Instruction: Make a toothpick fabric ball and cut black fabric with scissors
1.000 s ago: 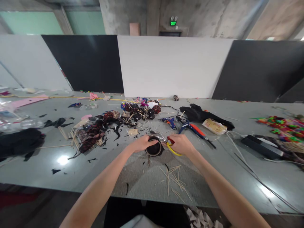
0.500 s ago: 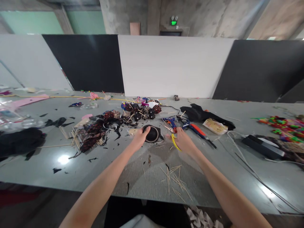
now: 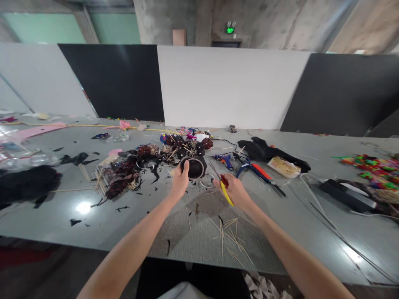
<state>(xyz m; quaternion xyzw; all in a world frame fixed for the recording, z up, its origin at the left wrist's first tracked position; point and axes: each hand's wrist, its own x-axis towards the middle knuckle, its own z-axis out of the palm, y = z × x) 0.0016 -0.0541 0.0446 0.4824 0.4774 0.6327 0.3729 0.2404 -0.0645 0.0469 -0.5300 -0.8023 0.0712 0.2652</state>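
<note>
My left hand (image 3: 180, 179) is closed on the edge of a black, round, hollow piece with a pale rim (image 3: 195, 168), its thumb over the near-left side. The piece is tilted, and dark fabric sticks out behind it. In my right hand (image 3: 235, 190) are scissors with yellow and red handles (image 3: 227, 194), blades pointing up and left toward the round piece but apart from it. A thin pale ring (image 3: 206, 181) lies on the table between the hands. Just beyond the scissors rests a blue glue gun (image 3: 225, 160).
Pliers with red grips (image 3: 261, 171) lie to the right, near black cloth (image 3: 264, 150) and a yellowish packet (image 3: 284, 167). Dark balls with sticks (image 3: 182, 147) are piled behind. Loose thin sticks (image 3: 232, 236) lie in front. A cable (image 3: 324, 218) runs along the right.
My left hand has moved the round piece a little left and up, tilting it. My right hand has drawn the scissors slightly toward me, uncovering the thin ring on the table.
</note>
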